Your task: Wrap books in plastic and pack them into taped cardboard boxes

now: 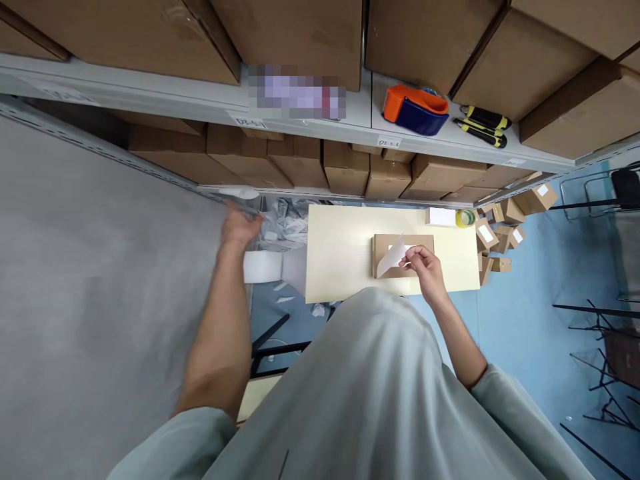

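My right hand (424, 265) pinches the edge of a white label sheet (393, 259), part of which lifts off a small cardboard box (425, 241). The box lies flat on a cream tabletop (340, 253). Away to the left, my left hand (241, 225) reaches out past the table's end, its fingers apart and slightly blurred. Just beyond those fingers is a white paper-like piece (240, 193); I see no grip on it. Crumpled white paper scraps (287, 223) fill the space beside this hand, and a white paper strip (263, 267) hangs nearer to me.
A grey shelf (190, 90) with large cartons (300, 40) runs above the table. On it sit an orange-and-blue tape dispenser (416, 110) and yellow-black utility knives (483, 127). A tape roll (465, 218) stands at the table's back right; labelled boxes (485, 233) are piled beyond.
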Demonstrator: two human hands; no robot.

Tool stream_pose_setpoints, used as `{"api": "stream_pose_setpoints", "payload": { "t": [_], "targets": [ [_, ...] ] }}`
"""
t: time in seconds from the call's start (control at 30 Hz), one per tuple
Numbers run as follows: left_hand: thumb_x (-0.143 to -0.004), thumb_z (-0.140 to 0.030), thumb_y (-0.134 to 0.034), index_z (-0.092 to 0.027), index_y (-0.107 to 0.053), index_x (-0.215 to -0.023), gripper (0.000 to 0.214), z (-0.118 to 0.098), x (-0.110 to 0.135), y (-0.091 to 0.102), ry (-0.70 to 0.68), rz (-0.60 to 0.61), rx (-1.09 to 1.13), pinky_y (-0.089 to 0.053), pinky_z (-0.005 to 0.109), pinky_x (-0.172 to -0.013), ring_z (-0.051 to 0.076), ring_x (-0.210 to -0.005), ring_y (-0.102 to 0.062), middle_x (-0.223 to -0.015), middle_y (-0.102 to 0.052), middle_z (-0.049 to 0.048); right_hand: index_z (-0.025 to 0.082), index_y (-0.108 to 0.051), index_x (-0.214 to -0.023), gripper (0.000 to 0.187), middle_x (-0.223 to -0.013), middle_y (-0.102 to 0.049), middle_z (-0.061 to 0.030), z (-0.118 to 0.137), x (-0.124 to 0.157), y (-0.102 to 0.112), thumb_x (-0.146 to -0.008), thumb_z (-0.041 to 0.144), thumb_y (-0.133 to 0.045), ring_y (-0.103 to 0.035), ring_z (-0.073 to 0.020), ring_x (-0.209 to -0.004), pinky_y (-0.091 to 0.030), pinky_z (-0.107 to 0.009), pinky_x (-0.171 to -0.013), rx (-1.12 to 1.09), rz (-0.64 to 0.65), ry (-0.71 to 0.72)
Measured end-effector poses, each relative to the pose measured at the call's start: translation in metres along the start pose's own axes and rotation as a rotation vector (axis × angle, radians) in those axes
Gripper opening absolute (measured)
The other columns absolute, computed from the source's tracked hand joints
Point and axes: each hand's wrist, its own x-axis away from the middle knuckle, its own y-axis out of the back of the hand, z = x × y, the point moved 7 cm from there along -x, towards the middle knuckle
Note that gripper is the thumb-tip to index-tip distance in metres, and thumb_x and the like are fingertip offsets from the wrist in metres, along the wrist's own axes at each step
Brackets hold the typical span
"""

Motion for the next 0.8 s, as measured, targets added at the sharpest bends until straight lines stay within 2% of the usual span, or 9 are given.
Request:
{"api": "stream_pose_setpoints", "payload": {
  "t": [0.07, 0.1, 0.23, 0.3, 0.37, 0.47, 0.6, 0.73, 0.8],
  "targets": [
    [-0.096, -0.033, -0.077, -0.004, -0.056, -0.14, 0.057, -0.011, 0.015, -0.02, 0.059, 0.051, 0.045, -0.063, 0.046, -0.102, 0.027, -0.112, -0.076, -0.129, -0.077, 0.0192, 0.026, -0.068, -0.088, 0.034, -0.079, -0.071, -0.0018, -0.002, -0.003, -0.001, -0.088, 0.058, -0.079, -0.072, -0.0212, -0.079, -0.059, -0.037, -0.077, -0.018, -0.017, -0.01],
    [-0.096, -0.036, -0.075, -0.008, -0.06, -0.138, 0.053, -0.024, 0.03, -0.036, 0.023, 0.117, 0.125, -0.062, 0.047, -0.105, 0.029, -0.116, -0.076, -0.132, -0.077, 0.0186, 0.026, -0.068, -0.088, 0.035, -0.079, -0.071, -0.0018, -0.003, -0.004, -0.002, -0.087, 0.058, -0.08, -0.072, -0.0207, -0.078, -0.059, -0.037, -0.077, -0.034, -0.025, -0.017],
    [-0.101, -0.05, -0.066, -0.022, -0.075, -0.122, 0.036, -0.105, 0.133, -0.094, -0.317, 0.441, 0.506, -0.061, 0.044, -0.111, 0.026, -0.121, -0.077, -0.135, -0.079, 0.0119, 0.025, -0.067, -0.088, 0.037, -0.08, -0.072, -0.0013, -0.006, -0.012, -0.006, -0.086, 0.059, -0.082, -0.073, -0.0198, -0.078, -0.06, -0.035, -0.075, -0.118, -0.027, -0.049],
    [-0.1, -0.05, -0.069, -0.024, -0.076, -0.117, 0.032, -0.136, 0.183, -0.108, -0.408, 0.488, 0.605, -0.061, 0.044, -0.111, 0.026, -0.126, -0.075, -0.133, -0.08, 0.0111, 0.026, -0.067, -0.089, 0.038, -0.08, -0.073, -0.0007, -0.006, -0.015, -0.005, -0.086, 0.06, -0.082, -0.075, -0.0199, -0.078, -0.06, -0.034, -0.075, -0.15, -0.017, -0.056],
    [-0.095, -0.047, -0.078, -0.025, -0.075, -0.114, 0.03, -0.154, 0.213, -0.112, -0.438, 0.42, 0.622, -0.063, 0.045, -0.11, 0.027, -0.124, -0.076, -0.131, -0.08, 0.0104, 0.026, -0.067, -0.09, 0.039, -0.079, -0.072, -0.0001, -0.006, -0.017, -0.002, -0.086, 0.061, -0.083, -0.076, -0.0201, -0.078, -0.06, -0.034, -0.075, -0.172, -0.005, -0.063],
    [-0.094, -0.044, -0.079, -0.025, -0.073, -0.107, 0.023, -0.166, 0.228, -0.117, -0.425, 0.329, 0.604, -0.064, 0.045, -0.106, 0.026, -0.118, -0.078, -0.122, -0.081, 0.0083, 0.026, -0.066, -0.089, 0.043, -0.079, -0.071, 0.0003, -0.01, -0.019, 0.005, -0.084, 0.064, -0.084, -0.077, -0.0206, -0.079, -0.06, -0.032, -0.072, -0.204, 0.01, -0.085],
    [-0.099, -0.046, -0.072, -0.025, -0.072, -0.1, 0.021, -0.171, 0.228, -0.131, -0.378, 0.334, 0.604, -0.065, 0.043, -0.102, 0.024, -0.11, -0.079, -0.114, -0.082, 0.0072, 0.026, -0.066, -0.09, 0.049, -0.081, -0.073, 0.0004, -0.014, -0.02, 0.017, -0.08, 0.068, -0.088, -0.079, -0.021, -0.08, -0.06, -0.029, -0.068, -0.257, 0.048, -0.135],
    [-0.095, -0.052, -0.074, -0.024, -0.07, -0.094, 0.029, -0.166, 0.223, -0.149, -0.169, 0.407, 0.708, -0.065, 0.039, -0.093, 0.023, -0.1, -0.078, -0.106, -0.082, 0.007, 0.025, -0.071, -0.1, 0.055, -0.099, -0.08, -0.0048, -0.013, -0.017, 0.027, -0.082, 0.076, -0.082, -0.079, -0.0219, -0.085, -0.062, -0.031, -0.069, -0.258, 0.231, -0.198],
    [-0.09, -0.054, -0.077, -0.024, -0.068, -0.092, 0.031, -0.161, 0.221, -0.156, -0.011, 0.41, 0.774, -0.064, 0.035, -0.082, 0.021, -0.089, -0.075, -0.094, -0.077, 0.0044, 0.026, -0.073, -0.105, 0.057, -0.105, -0.08, -0.0066, -0.012, -0.017, 0.038, -0.084, 0.079, -0.079, -0.078, -0.0219, -0.087, -0.062, -0.031, -0.07, -0.188, 0.246, -0.177]
  ]
}}
